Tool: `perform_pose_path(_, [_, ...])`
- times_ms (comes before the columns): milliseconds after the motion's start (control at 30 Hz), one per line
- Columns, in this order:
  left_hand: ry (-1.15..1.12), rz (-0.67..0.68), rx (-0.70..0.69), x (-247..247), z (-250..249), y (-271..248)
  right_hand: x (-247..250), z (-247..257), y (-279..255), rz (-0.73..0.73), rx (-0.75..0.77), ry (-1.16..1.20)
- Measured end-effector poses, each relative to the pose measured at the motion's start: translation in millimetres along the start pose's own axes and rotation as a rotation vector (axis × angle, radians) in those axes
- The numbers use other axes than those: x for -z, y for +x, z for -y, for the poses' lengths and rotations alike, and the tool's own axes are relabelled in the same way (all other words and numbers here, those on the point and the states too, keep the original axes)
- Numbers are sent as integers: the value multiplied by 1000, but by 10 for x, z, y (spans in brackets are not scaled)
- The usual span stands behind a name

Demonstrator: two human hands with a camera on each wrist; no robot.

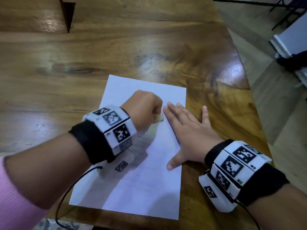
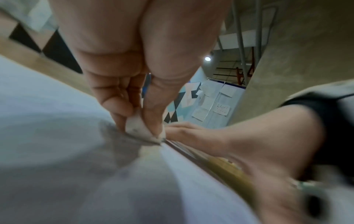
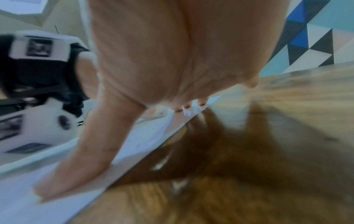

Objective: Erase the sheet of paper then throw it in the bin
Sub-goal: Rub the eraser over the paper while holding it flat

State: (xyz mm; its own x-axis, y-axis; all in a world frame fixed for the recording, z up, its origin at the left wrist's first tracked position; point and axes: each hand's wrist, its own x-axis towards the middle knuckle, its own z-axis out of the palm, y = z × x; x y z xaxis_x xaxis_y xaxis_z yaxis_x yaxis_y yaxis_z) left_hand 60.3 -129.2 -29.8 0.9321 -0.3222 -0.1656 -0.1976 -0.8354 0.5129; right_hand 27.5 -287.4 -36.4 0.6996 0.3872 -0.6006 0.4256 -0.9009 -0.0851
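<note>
The table (image 1: 99, 52) is viewed from above and forward by the head camera. The sheet of paper (image 2: 47, 106) is seen at very close range, low along each hand, by both wrist cameras; the sheet's right edge is shared.

We see soft glare patches on the wooden table (image 1: 49, 67). Both wrist views blur and bend heavily toward their edges.

Counter (image 1: 116, 52) beyond the sheet of paper (image 1: 141, 188) lies bare wood, open to a reach; same to its left. Over the sheet, left hand (image 1: 146, 108) with eraser (image 1: 158, 118) and flat right hand (image 1: 187, 130) sit just beside each other, narrowing passage. Counter edge drops off close at right.
</note>
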Motion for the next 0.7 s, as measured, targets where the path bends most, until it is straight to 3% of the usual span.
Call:
perform_pose_path(133, [-16, 210, -101, -133, 3, -454, -16, -8, 2, -16, 8, 21])
perform_pose_path(367, [-44, -11, 75, -62, -9, -104, -9, -5, 3, -13, 4, 10])
perform_pose_path(533, [-55, 212, -35, -123, 26, -469, -19, -9, 3, -14, 7, 22])
perform_pose_path(700, [-28, -51, 79, -12, -5, -17, -9, -2, -2, -5, 3, 25])
